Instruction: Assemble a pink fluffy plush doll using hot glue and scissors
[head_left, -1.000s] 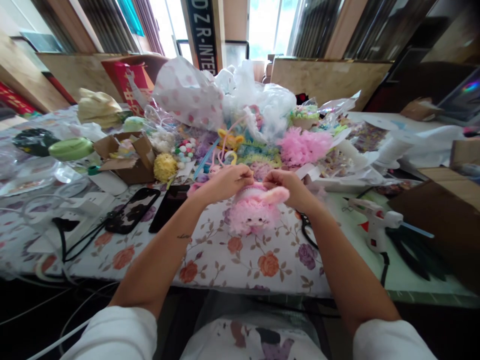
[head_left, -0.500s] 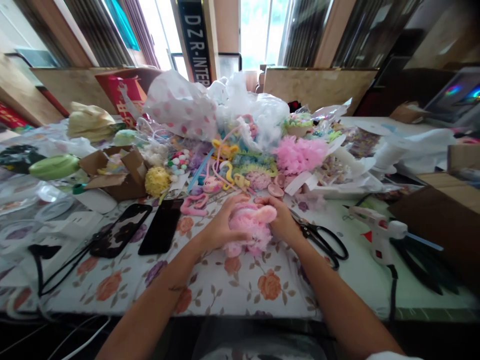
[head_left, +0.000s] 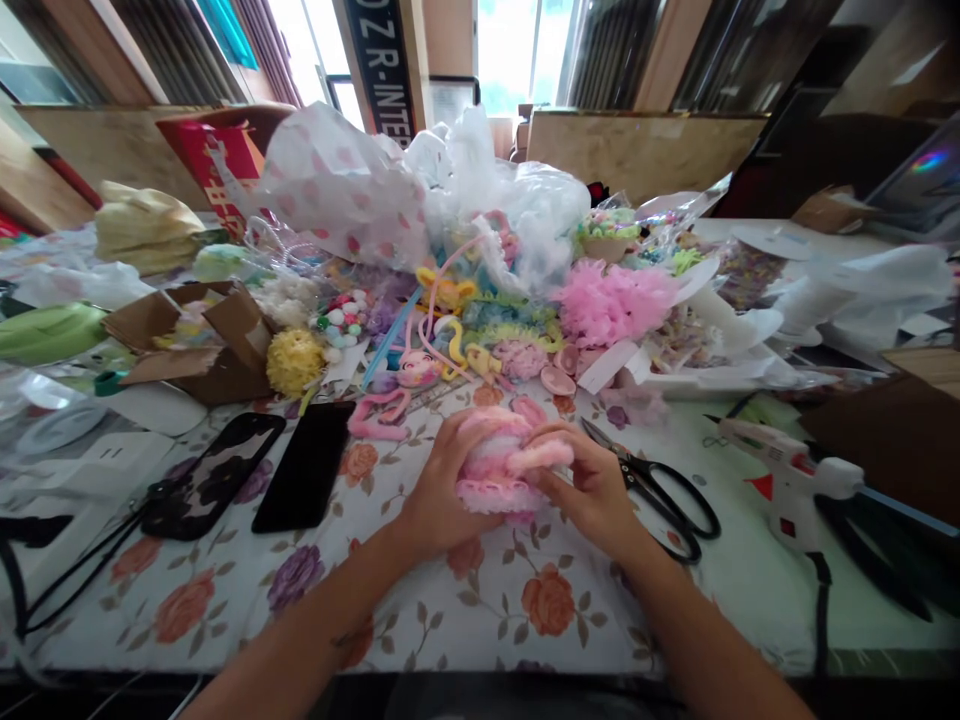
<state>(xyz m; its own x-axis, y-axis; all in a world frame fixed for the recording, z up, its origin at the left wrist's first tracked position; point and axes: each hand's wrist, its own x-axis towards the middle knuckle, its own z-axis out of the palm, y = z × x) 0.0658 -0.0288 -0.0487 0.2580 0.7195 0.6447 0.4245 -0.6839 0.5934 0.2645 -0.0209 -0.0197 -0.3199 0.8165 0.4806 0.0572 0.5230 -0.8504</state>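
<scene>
A fluffy pink craft piece [head_left: 491, 465] with a ruffled lower edge is between my hands, above the floral tablecloth. My left hand [head_left: 442, 490] wraps its left side, thumb underneath. On the other side my right hand [head_left: 592, 485] pinches a fuzzy pink loop [head_left: 547, 455] that sticks out from the piece. The fingertips of my left hand are partly hidden behind it. Just right of my right hand lie black-handled scissors [head_left: 675, 510]. Beyond my hands, a bent pink fuzzy strip [head_left: 379, 415] rests on the cloth.
A white glue gun [head_left: 795, 480] stands at the right. Two dark phones [head_left: 304, 470] lie at the left, near a cardboard box [head_left: 202, 340]. Behind spreads a heap of craft materials, with pink ruffled trim [head_left: 615, 300] and a large plastic bag [head_left: 345, 190].
The pink piece has been turned, so its rounded side and ruffled edge now show. My right hand has come round to its front and grips the loop. The camera view has shifted slightly.
</scene>
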